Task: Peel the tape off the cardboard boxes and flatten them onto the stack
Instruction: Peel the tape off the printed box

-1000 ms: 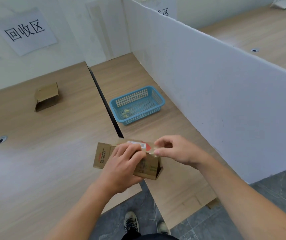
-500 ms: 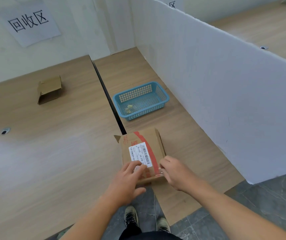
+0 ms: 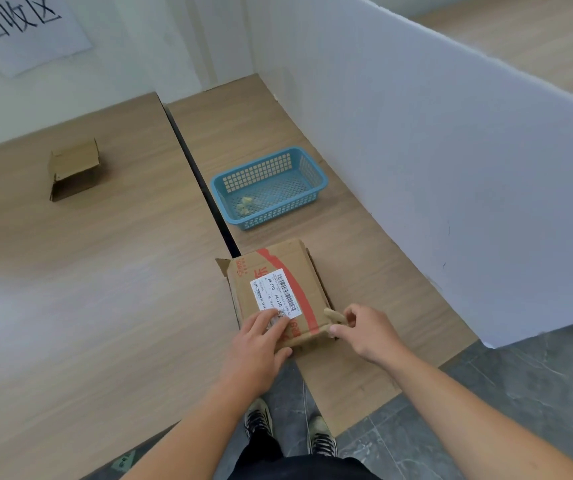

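**Box pinned at the near edge**

The wooden table [image 3: 364, 244] carries the cardboard box [image 3: 278, 268] at its near left corner. The left hand [image 3: 255, 344] lies flat on top, fingers straight, pressing down. The right hand [image 3: 369, 332] pinches a tan strip [image 3: 333, 315] at the box's near right corner.

A recycling workstation: wooden tabletop [image 3: 105, 306], white partition boards [image 3: 451, 168], a "回收区" paper sign [image 3: 18, 26] on the wall

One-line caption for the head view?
Left hand presses on the labelled box; right hand pinches a tan strip at its near corner.
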